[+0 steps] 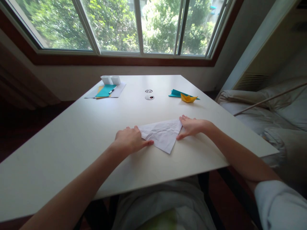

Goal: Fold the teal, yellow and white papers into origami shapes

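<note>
A creased white sheet of paper (164, 134), folded into a rough triangle, lies near the front of the white table (79, 143). One corner points toward me. My left hand (129, 139) grips its left corner, with the thumb stretched along the near edge and the fingertips partly hidden. At the right corner, my right hand (192, 126) holds the paper between its fingers at the top and its thumb lower on the side. The paper is wrinkled across its middle.
A yellow paper boat (188, 98) stands at the back right beside a teal folded paper (178, 93). At the back left are teal sheets (106, 90), a pen (112, 90) and small white paper boxes (115, 80). Two round inserts (149, 97) sit mid-table. A sofa (251, 105) stands right.
</note>
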Motion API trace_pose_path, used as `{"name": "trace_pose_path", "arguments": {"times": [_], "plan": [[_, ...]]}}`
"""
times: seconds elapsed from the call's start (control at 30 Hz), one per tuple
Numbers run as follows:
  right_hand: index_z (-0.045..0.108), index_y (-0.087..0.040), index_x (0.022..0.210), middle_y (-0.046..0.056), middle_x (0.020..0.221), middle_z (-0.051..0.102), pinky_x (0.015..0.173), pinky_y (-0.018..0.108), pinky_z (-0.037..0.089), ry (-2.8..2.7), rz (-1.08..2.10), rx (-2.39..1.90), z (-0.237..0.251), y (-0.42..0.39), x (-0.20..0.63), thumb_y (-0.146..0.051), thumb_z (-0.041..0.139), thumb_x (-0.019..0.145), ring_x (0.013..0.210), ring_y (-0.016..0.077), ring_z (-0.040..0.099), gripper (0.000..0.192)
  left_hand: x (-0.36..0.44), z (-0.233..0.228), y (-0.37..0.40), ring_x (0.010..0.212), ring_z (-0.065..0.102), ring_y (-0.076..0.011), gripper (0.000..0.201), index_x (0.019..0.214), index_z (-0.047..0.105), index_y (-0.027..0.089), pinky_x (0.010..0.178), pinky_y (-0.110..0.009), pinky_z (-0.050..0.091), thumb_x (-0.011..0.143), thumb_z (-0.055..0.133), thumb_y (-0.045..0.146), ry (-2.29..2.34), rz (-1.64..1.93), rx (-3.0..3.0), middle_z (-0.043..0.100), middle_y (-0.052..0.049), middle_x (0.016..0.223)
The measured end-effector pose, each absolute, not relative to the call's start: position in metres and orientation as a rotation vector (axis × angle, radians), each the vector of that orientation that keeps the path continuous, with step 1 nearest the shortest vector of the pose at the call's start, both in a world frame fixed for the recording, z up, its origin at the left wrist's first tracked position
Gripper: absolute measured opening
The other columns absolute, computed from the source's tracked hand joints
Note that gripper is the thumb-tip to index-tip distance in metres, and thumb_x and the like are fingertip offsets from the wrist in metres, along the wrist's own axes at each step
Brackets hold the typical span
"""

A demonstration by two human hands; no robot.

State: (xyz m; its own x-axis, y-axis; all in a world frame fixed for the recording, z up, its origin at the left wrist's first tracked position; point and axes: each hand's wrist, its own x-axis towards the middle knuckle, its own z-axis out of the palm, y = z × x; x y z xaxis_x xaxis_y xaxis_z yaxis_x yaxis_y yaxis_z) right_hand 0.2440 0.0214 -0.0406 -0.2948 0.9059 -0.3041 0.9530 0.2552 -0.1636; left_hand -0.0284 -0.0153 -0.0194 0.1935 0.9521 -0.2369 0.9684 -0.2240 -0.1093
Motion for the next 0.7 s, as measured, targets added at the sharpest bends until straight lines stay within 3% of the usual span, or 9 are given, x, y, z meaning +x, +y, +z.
{"name": "trace_pose_path", "arguments": {"times": [0.2,0.37,0.7], "plan": [[0.037,-0.011,0.136,0.020,0.138,0.038,0.100,0.045,0.035,2.495,-0.448,1.605,-0.033,0.031,0.262,-0.071,0.058,0.061,0.127,0.0361,0.035,0.099,-0.055,-0.025,0.008,0.108,0.051,-0.0356,0.088,0.128,0.046,0.014,0.084,-0.043,0.039,0.068,0.037,0.078,1.779,-0.303,2.550,0.054,-0.023,0.119],[0.047,-0.018,0.130,0.013,0.126,0.054,0.095,0.040,0.039,2.706,-0.418,1.542,-0.028,0.039,0.266,-0.056,0.057,0.073,0.116,0.0297,0.048,0.069,-0.086,-0.032,0.039,0.110,0.051,-0.0290,0.068,0.127,0.048,0.018,0.088,-0.034,0.038,0.079,0.038,0.064,1.496,-0.132,2.661,0.056,-0.014,0.120],[0.051,-0.023,0.125,0.008,0.120,0.058,0.090,0.035,0.041,2.910,-0.498,1.394,-0.024,0.033,0.254,-0.039,0.058,0.076,0.110,0.0240,0.052,0.052,-0.097,-0.034,0.048,0.106,0.054,-0.0271,0.063,0.125,0.049,0.017,0.085,-0.031,0.041,0.080,0.041,0.060,1.372,0.020,2.626,0.059,-0.013,0.116]]}}
